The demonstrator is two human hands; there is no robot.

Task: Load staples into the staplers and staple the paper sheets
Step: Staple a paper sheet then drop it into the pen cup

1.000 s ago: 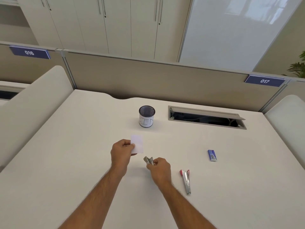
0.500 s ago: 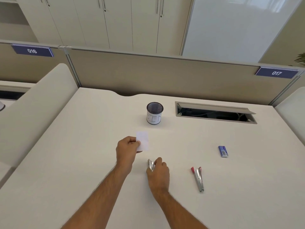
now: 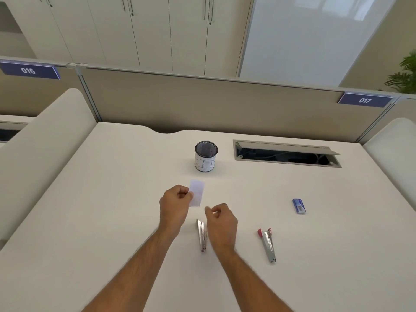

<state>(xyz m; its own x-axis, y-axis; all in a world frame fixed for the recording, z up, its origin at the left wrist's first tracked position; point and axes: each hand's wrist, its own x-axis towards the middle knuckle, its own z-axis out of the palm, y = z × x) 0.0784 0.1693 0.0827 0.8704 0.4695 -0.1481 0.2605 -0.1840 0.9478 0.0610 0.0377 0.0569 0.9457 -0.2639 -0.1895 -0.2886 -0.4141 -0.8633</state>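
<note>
On the pale desk [image 3: 112,199] in the head view, your left hand [image 3: 174,204] pinched a small paper sheet [image 3: 197,192] between thumb and forefinger, raised above the surface. Your right hand [image 3: 221,219] hovered just beside it, fingers loosely curled and holding nothing. One silver stapler [image 3: 202,235] lay flat between your wrists. A second stapler [image 3: 267,244] with red tips lay well to the right, near a blue staple box [image 3: 299,206]. A mesh cup [image 3: 206,159] stood farther back.

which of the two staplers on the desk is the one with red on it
The stapler with red tips, lying to the right of the right hand. The plain silver stapler, between the forearms, shows no such red at its front end.
</note>
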